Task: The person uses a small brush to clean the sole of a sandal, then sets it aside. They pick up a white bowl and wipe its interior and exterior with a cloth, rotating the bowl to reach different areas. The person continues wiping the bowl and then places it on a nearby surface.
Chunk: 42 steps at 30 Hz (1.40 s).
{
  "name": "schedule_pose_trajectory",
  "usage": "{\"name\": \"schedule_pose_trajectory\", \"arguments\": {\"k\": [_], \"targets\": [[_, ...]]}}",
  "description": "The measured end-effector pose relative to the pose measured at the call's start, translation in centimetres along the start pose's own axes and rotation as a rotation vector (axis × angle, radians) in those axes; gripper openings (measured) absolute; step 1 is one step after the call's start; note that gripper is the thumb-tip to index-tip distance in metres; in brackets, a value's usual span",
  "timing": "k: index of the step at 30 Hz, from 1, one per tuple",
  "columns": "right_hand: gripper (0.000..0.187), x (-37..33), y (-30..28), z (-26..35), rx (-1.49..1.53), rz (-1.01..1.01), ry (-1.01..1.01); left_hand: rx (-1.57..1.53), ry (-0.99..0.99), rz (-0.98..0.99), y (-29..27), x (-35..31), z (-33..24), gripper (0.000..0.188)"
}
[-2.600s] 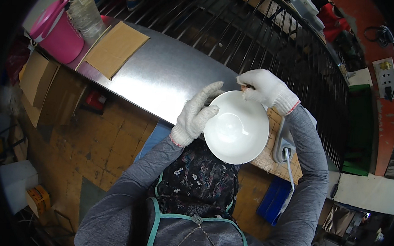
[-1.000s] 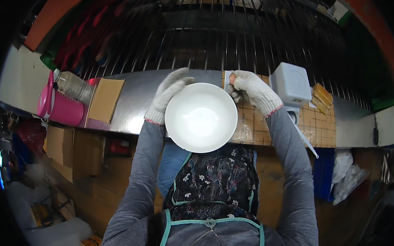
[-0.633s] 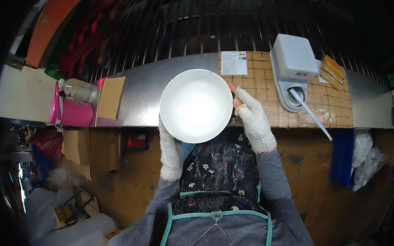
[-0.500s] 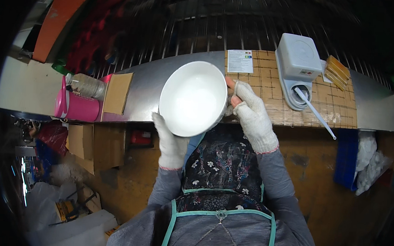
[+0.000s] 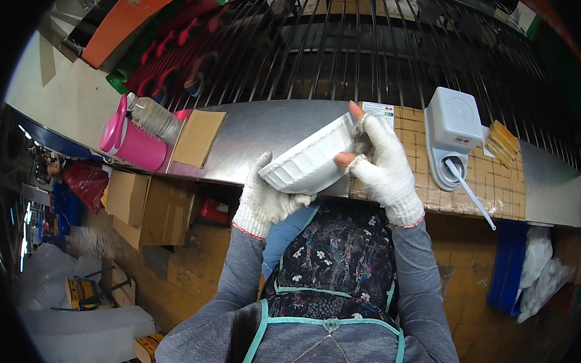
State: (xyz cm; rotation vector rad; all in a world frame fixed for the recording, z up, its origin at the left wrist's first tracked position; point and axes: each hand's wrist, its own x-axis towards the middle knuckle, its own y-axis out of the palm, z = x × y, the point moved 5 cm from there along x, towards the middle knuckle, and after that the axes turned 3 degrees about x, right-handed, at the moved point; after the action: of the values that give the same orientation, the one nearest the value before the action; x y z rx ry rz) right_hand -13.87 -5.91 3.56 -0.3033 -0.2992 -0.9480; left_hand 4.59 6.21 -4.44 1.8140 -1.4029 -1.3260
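A white bowl point(image 5: 315, 158) with a ribbed outer side is held tilted between my two gloved hands, over the front edge of the metal bench. My left hand point(image 5: 266, 197), in a white knit glove, grips the bowl's lower left end, with fingers partly hidden under it. My right hand point(image 5: 385, 162), in a glove with bare fingertips, holds the right end, thumb against the side and a finger at the upper edge. The inside of the bowl is turned out of sight.
To the right, a white dispenser point(image 5: 455, 120) with a white-handled stick point(image 5: 470, 196) stands on taped cardboard point(image 5: 403, 188), near a yellowish block point(image 5: 502, 142). At left sit a pink jug point(image 5: 136, 144), a clear bottle point(image 5: 154, 118) and a cardboard piece point(image 5: 199, 138). Metal rods point(image 5: 311, 56) run behind the bench.
The bowl has turned from showing its open inside to showing its ribbed outer side. My left hand has moved right and under it; the right hand has shifted its hold. The view has tilted.
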Motion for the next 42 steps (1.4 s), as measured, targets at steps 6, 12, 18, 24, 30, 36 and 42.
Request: {"name": "schedule_pose_trajectory", "arguments": {"k": [6,12,18,24,30,36,42], "targets": [[0.076,1.3,-0.4,1.6,-0.119,0.181,0.025,-0.101,-0.11,0.105,-1.7,0.3,0.7,0.081],[0.051,1.7,0.2,3.3,-0.314,0.217,-0.036,-0.023,-0.067,0.024,-1.3,0.1,0.7,0.081],[0.042,0.6,0.7,1.8,-0.173,0.12,0.011,0.072,0.05,-0.143,-1.2,-1.0,0.0,0.079],[0.038,-0.2,1.4,-1.6,0.07,-0.01,0.167,0.129,0.04,-0.13,-1.9,-1.1,0.0,0.079],[0.043,-0.2,1.4,0.0,-0.081,0.118,0.008,0.105,0.021,-0.111,-2.4,-0.9,0.3,0.08],[0.047,-0.4,1.4,0.2,-0.171,0.127,0.047,0.126,0.025,-0.124,-2.5,-1.0,0.1,0.081],[0.034,0.0,2.0,-2.1,-0.041,-0.082,0.092,0.132,0.022,-0.188,-2.5,-0.9,0.3,0.084]]}}
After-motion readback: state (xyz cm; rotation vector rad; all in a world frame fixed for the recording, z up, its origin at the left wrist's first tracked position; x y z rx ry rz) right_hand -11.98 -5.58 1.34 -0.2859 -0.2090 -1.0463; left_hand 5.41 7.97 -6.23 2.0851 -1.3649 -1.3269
